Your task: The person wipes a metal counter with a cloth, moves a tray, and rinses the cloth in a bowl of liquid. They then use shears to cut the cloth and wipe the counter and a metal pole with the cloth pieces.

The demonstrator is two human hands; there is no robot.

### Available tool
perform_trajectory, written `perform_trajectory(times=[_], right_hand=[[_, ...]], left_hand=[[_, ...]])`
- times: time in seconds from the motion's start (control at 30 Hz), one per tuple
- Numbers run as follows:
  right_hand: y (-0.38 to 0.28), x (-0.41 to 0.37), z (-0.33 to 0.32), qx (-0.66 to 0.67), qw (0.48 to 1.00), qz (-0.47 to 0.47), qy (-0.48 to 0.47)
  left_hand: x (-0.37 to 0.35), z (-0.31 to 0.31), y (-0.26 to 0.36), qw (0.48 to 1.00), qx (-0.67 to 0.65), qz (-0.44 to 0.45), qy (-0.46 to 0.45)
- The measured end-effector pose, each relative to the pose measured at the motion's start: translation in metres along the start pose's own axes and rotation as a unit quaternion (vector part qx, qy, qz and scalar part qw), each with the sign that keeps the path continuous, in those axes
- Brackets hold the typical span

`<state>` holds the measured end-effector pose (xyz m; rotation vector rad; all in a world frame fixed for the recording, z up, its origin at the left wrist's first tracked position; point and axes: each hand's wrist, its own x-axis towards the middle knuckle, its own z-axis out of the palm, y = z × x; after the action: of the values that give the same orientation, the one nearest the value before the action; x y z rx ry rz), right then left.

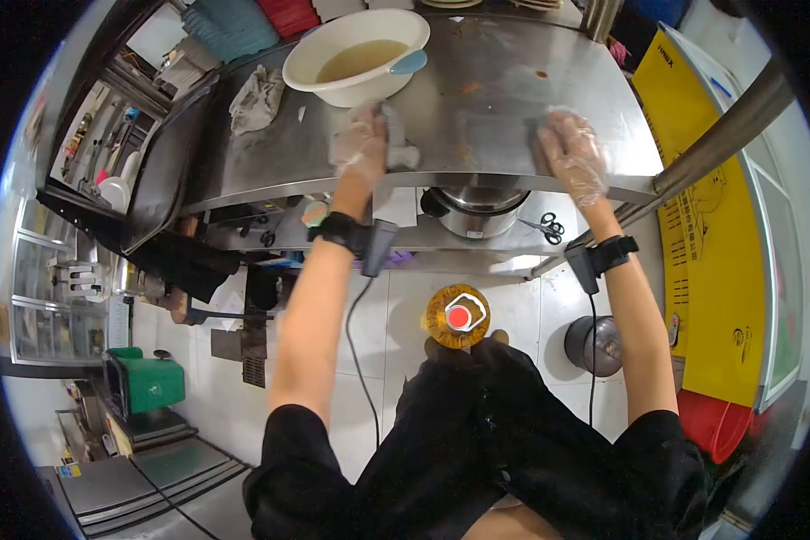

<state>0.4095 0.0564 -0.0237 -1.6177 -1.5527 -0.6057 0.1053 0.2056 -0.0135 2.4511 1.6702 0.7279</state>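
A pale grey crumpled cloth (400,148) is held against the flat stainless steel counter (477,99) just above the centre of the frame, bunched under the left hand (362,144), which is covered by a thin clear plastic glove. The grip of that hand is closed over the cloth, with a loose tail left sticking out to its right. The right hand (574,157), gloved the same way, is laid flat with the fingers spread, its grip open, and is pressed onto a dark grey pad (542,144) near the counter's front edge at the upper right; only the pad's left edge is seen. The cloth is judged light, soft and limp, possibly damp, so it is best gathered into a wad in the palm, not pinched by a corner. The pad is judged thin and pliable, best held down under the whole palm, and the smooth steel is likely slippery beneath both. A white round plastic bowl (360,90) of yellowish liquid is set just beyond the left hand.
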Motion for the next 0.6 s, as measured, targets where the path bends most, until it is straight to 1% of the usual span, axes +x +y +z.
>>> perform_trajectory(times=[0.03,0.07,0.1,0.17,0.2,0.23,0.27,0.3,0.33,0.37,0.4,0.43,0.5,0.57,0.6], right_hand=[[-0.012,0.001,0.008,0.043,0.998,0.005,-0.038],[-0.033,0.007,0.011,0.068,0.996,-0.025,-0.042],[-0.056,0.013,0.014,0.093,0.993,-0.054,-0.047],[-0.096,0.026,0.020,0.148,0.981,-0.022,-0.126],[-0.109,0.032,0.024,0.163,0.976,-0.019,-0.143],[-0.114,0.034,0.033,0.147,0.976,-0.038,-0.159],[-0.119,0.036,0.042,0.131,0.975,-0.055,-0.173],[-0.124,0.041,0.045,0.113,0.961,-0.058,-0.244],[-0.133,0.045,0.047,0.078,0.957,-0.072,-0.269],[-0.142,0.048,0.050,0.043,0.951,-0.087,-0.293],[-0.149,0.049,0.059,0.035,0.954,-0.107,-0.278],[-0.156,0.053,0.064,0.034,0.954,-0.107,-0.277],[-0.167,0.060,0.074,-0.019,0.924,-0.142,-0.353],[-0.166,0.064,0.083,-0.014,0.928,-0.134,-0.348],[-0.162,0.067,0.085,-0.005,0.917,-0.139,-0.374]], left_hand=[[-0.005,0.006,0.016,0.999,-0.046,0.004,0.015],[-0.002,0.037,0.019,0.988,-0.016,0.063,0.139],[-0.002,0.037,0.031,0.988,-0.016,0.062,0.140],[0.000,0.022,0.053,0.993,-0.073,0.082,0.032],[0.002,0.011,0.047,0.983,-0.125,0.133,-0.012],[0.003,0.012,0.026,0.983,-0.125,0.132,-0.011],[0.006,0.019,-0.003,0.975,-0.081,0.190,0.082],[0.004,0.006,-0.009,0.975,-0.118,0.160,0.100],[0.002,-0.008,-0.016,0.971,-0.157,0.132,0.119],[-0.006,-0.038,-0.009,0.960,-0.273,0.015,0.061],[-0.006,-0.035,-0.021,0.953,-0.284,0.021,0.108],[-0.007,-0.029,-0.029,0.952,-0.284,0.023,0.108],[-0.007,-0.018,-0.040,0.958,-0.269,0.009,0.101],[-0.006,-0.012,-0.039,0.963,-0.251,0.009,0.100],[-0.008,-0.008,-0.038,0.968,-0.232,0.007,0.098]])
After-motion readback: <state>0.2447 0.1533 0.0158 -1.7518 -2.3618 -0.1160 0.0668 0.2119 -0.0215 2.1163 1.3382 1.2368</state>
